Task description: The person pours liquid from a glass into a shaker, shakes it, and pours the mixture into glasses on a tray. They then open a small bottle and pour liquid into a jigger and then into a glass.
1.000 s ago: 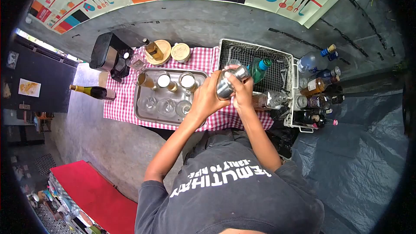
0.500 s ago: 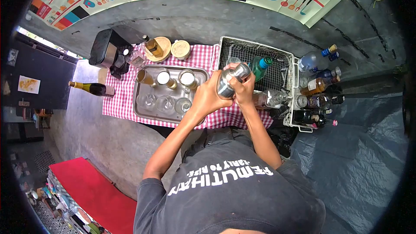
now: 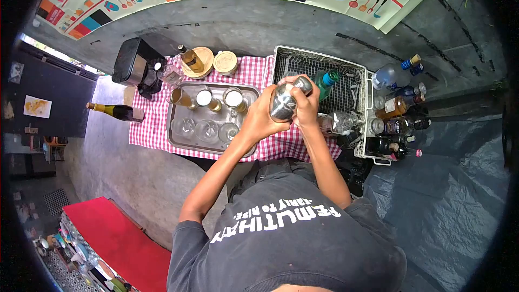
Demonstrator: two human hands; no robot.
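A shiny metal shaker (image 3: pixel 283 103) is held between both hands, tilted, in front of my chest. My left hand (image 3: pixel 261 114) wraps round its lower left side. On the right side and over the top, my right hand (image 3: pixel 308 104) grips it with curled fingers. To the left, a metal tray (image 3: pixel 171 112) holds several glasses, among them a foam-topped mug (image 3: pixel 233 98) and an unfilled-looking glass (image 3: pixel 206 130). Behind the shaker stands a green bottle (image 3: pixel 327 81) in a white wire crate (image 3: pixel 319 54).
A dark wine bottle (image 3: pixel 121 112) lies at the left end of the checkered cloth (image 3: pixel 154 138). Behind the tray are a black machine (image 3: pixel 130 62), an amber bottle (image 3: pixel 192 60) and a lidded jar (image 3: pixel 225 62). Several bottles (image 3: pixel 394 107) line the right side.
Both hands have shifted the shaker slightly, and its angle differs a little. The grip stays the same, and the tray and bottles have not visibly moved.
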